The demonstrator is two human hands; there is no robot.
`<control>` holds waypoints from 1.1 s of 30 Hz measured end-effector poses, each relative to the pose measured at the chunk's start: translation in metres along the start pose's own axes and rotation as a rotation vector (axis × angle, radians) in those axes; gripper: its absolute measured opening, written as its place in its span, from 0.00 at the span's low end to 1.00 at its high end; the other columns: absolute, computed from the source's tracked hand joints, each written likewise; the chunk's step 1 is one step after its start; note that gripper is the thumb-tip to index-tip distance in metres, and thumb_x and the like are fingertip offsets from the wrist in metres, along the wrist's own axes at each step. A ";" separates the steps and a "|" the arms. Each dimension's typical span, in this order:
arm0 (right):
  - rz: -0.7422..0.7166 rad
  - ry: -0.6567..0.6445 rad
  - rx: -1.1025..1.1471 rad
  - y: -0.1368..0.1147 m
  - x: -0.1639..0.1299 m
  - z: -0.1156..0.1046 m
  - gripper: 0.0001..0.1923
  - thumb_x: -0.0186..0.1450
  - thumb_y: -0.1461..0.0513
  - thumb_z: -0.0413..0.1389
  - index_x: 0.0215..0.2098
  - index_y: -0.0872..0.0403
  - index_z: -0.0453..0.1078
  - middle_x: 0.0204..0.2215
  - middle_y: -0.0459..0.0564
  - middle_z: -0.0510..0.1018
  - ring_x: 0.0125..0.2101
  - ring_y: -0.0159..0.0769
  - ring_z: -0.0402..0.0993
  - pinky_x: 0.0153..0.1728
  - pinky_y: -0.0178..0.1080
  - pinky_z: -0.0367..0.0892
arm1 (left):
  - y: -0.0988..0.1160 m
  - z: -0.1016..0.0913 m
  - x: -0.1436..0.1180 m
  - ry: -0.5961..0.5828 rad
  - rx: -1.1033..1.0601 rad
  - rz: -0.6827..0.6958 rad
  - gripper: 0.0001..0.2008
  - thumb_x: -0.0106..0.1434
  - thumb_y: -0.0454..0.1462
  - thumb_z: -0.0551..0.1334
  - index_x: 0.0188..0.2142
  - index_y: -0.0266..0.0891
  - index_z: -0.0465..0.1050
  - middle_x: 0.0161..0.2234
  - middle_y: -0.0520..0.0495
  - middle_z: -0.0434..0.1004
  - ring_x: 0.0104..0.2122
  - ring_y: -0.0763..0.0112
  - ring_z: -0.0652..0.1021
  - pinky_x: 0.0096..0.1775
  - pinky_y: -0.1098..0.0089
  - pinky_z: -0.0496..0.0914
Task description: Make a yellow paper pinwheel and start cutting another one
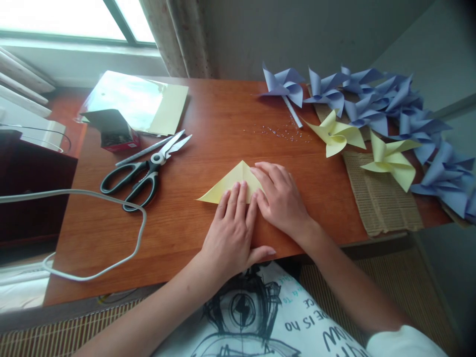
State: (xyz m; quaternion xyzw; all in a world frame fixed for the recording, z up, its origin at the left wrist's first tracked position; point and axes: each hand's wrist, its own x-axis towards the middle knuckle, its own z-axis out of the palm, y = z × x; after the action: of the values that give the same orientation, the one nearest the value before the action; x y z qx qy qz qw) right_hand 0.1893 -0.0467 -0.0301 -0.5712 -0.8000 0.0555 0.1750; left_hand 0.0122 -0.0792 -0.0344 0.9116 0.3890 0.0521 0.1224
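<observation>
Both hands are pressing flat, fingers extended, on the yellow paper triangle [232,184]: left hand [230,228] covering its near edge, right hand [278,196] its right corner, long axis running left-right.

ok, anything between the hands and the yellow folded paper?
Nothing visible. Both the left hand and the right hand already lie flat on the yellow folded paper, pressing it to the table. The scissors lie apart to the left, the pinwheels to the right.
</observation>
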 end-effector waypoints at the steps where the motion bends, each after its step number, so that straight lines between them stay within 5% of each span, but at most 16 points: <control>1: 0.006 0.011 -0.027 0.001 -0.009 0.001 0.25 0.70 0.66 0.52 0.65 0.57 0.64 0.62 0.61 0.70 0.60 0.55 0.64 0.59 0.55 0.63 | 0.000 0.000 0.000 -0.001 0.000 -0.001 0.56 0.62 0.67 0.49 0.70 0.19 0.49 0.72 0.17 0.40 0.72 0.35 0.43 0.69 0.44 0.42; 12: 0.171 0.053 0.024 0.025 -0.049 -0.019 0.34 0.64 0.73 0.49 0.67 0.49 0.62 0.64 0.60 0.69 0.61 0.59 0.63 0.60 0.64 0.63 | 0.000 0.000 0.000 0.001 0.010 -0.004 0.57 0.61 0.67 0.53 0.71 0.21 0.47 0.72 0.16 0.39 0.72 0.34 0.43 0.69 0.44 0.44; 16: 0.283 0.209 0.491 0.000 -0.034 -0.022 0.27 0.66 0.71 0.48 0.59 0.46 0.68 0.56 0.56 0.75 0.56 0.51 0.71 0.58 0.58 0.68 | 0.000 0.000 0.000 0.003 0.006 -0.006 0.56 0.62 0.67 0.52 0.71 0.21 0.47 0.72 0.17 0.39 0.72 0.35 0.43 0.68 0.43 0.44; 19: 0.389 0.172 1.060 -0.023 -0.015 -0.013 0.19 0.69 0.65 0.50 0.57 0.46 0.66 0.52 0.53 0.77 0.52 0.44 0.76 0.55 0.51 0.74 | 0.001 -0.001 -0.001 0.001 -0.003 -0.007 0.57 0.61 0.67 0.52 0.71 0.21 0.48 0.72 0.17 0.40 0.72 0.34 0.43 0.69 0.43 0.43; 22: 0.419 0.134 1.323 -0.033 0.000 0.004 0.21 0.67 0.63 0.53 0.57 0.47 0.64 0.55 0.53 0.76 0.58 0.40 0.72 0.64 0.49 0.66 | 0.000 -0.002 0.000 -0.007 -0.012 -0.007 0.57 0.61 0.67 0.52 0.70 0.19 0.50 0.72 0.17 0.41 0.72 0.34 0.42 0.69 0.44 0.42; 27: 0.436 0.111 1.344 -0.029 0.004 0.021 0.25 0.66 0.63 0.54 0.61 0.50 0.58 0.64 0.56 0.67 0.67 0.37 0.62 0.70 0.47 0.55 | -0.004 -0.006 0.000 -0.024 -0.052 0.005 0.54 0.64 0.66 0.51 0.69 0.19 0.52 0.72 0.20 0.42 0.72 0.37 0.43 0.70 0.46 0.43; 33: 0.411 0.057 1.310 -0.026 0.001 0.021 0.29 0.66 0.64 0.52 0.64 0.49 0.55 0.65 0.55 0.66 0.68 0.35 0.60 0.71 0.47 0.54 | -0.022 -0.012 -0.016 0.000 -0.022 -0.008 0.53 0.64 0.65 0.52 0.70 0.20 0.50 0.73 0.23 0.43 0.72 0.38 0.45 0.69 0.45 0.46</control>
State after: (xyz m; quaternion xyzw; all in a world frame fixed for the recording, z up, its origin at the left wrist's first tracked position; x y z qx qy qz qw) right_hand 0.1587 -0.0520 -0.0424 -0.4890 -0.4719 0.5449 0.4912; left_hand -0.0161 -0.0737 -0.0289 0.9087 0.3920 0.0556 0.1325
